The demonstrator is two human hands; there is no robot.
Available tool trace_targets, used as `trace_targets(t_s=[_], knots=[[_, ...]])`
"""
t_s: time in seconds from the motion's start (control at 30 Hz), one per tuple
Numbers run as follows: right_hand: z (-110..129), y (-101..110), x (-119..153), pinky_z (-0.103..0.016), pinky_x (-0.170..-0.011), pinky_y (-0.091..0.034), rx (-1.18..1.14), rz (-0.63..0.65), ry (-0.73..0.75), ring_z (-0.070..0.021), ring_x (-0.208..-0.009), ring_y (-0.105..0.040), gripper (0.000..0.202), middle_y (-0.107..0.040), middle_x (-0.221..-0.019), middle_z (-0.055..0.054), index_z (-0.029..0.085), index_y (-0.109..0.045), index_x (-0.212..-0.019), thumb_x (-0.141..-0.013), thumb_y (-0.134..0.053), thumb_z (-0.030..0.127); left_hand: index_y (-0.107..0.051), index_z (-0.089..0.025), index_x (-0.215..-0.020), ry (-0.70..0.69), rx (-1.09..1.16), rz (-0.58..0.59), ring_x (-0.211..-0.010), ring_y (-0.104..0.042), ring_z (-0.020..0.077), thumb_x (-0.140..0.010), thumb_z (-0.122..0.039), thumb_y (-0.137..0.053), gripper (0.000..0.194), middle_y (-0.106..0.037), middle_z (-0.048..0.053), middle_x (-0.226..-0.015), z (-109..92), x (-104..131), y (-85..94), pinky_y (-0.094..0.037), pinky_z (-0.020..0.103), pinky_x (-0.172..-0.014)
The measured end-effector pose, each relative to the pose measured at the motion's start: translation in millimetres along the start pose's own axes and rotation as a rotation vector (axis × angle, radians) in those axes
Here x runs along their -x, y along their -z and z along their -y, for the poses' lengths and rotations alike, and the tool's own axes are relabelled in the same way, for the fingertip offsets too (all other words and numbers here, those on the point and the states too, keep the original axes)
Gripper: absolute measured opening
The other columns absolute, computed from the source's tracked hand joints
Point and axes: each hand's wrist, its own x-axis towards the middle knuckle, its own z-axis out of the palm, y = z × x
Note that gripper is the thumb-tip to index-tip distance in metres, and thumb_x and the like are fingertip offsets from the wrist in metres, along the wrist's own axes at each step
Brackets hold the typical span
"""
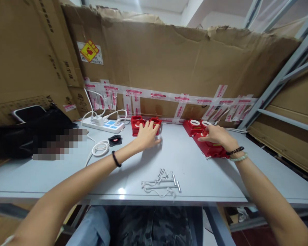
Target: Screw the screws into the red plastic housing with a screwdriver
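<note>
My left hand [146,135] is open, fingers spread over a red plastic housing [135,128] with round openings, near the power strip. Whether the fingertips press on it is hard to tell. On the right, my right hand [217,135] curves over a second red plastic housing [207,148], thumb on its upper face and the other fingers partly hidden. Just behind that one lies another red housing [191,127] with white rings [195,122]. Metal rods [161,187], several screws [161,173] and a white cord [160,195] lie near the table's front edge.
A white power strip [104,125] with plugs and a coiled white cable [100,148] stands at left, beside a small black square piece [115,140]. Farther left are a black bag [23,136] and a phone [29,112]. Cardboard [169,58] walls the back; metal shelving [274,78] rises at right.
</note>
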Motion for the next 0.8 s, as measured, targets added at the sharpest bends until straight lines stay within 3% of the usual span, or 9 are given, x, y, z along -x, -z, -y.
trace_targets(t_s=[0.13, 0.33, 0.53, 0.63, 0.8], knots=[[0.5, -1.4, 1.3, -0.033, -0.068, -0.042, 0.105, 0.118, 0.000, -0.0305, -0.096, -0.063, 0.054, -0.067, -0.106, -0.017, 0.014, -0.059, -0.108, -0.072, -0.059, 0.054, -0.047, -0.012, -0.124, -0.055, 0.031, 0.025, -0.114, -0.043, 0.0391, -0.079, -0.043, -0.056, 0.055, -0.049, 0.021, -0.125, 9.8, 22.5, 5.1, -0.033, 0.055, -0.093], [9.5, 1.5, -5.9, -0.032, -0.064, -0.041, 0.145, 0.139, 0.048, -0.0309, -0.094, -0.063, 0.050, -0.066, -0.105, -0.019, 0.011, -0.061, -0.102, -0.067, -0.067, 0.045, -0.050, -0.012, -0.122, -0.078, 0.056, 0.035, -0.112, -0.044, 0.0381, -0.081, -0.041, -0.054, 0.050, -0.051, 0.020, -0.121, 13.8, 35.1, 9.8, -0.038, 0.050, -0.087], [31.8, 5.0, 16.1, -0.029, -0.058, -0.034, 0.123, 0.085, 0.273, -0.0244, -0.083, -0.062, 0.028, -0.067, -0.094, -0.012, 0.015, -0.060, -0.095, -0.070, -0.061, 0.027, -0.050, -0.015, -0.123, -0.134, 0.072, 0.068, -0.111, -0.046, 0.0347, -0.083, -0.043, -0.054, 0.049, -0.053, 0.017, -0.120, 8.9, 45.6, 17.3, -0.039, 0.049, -0.085], [51.3, 7.8, 35.2, -0.027, -0.056, -0.031, 0.090, 0.066, 0.390, -0.0216, -0.079, -0.061, 0.027, -0.067, -0.090, -0.009, 0.017, -0.059, -0.095, -0.070, -0.061, 0.025, -0.047, -0.015, -0.126, -0.182, 0.103, 0.070, -0.113, -0.046, 0.0340, -0.084, -0.043, -0.055, 0.052, -0.053, 0.016, -0.120, 5.8, 49.7, 20.4, -0.039, 0.050, -0.087], [96.4, 10.3, 59.2, -0.027, -0.054, -0.030, -0.042, -0.012, 0.656, -0.0199, -0.072, -0.062, 0.023, -0.068, -0.083, -0.007, 0.018, -0.058, -0.093, -0.072, -0.062, 0.026, -0.031, -0.019, -0.138, -0.286, 0.304, 0.103, -0.120, -0.045, 0.0325, -0.078, -0.047, -0.061, 0.073, -0.048, 0.015, -0.132, -0.4, 52.5, 25.7, -0.036, 0.051, -0.095]])
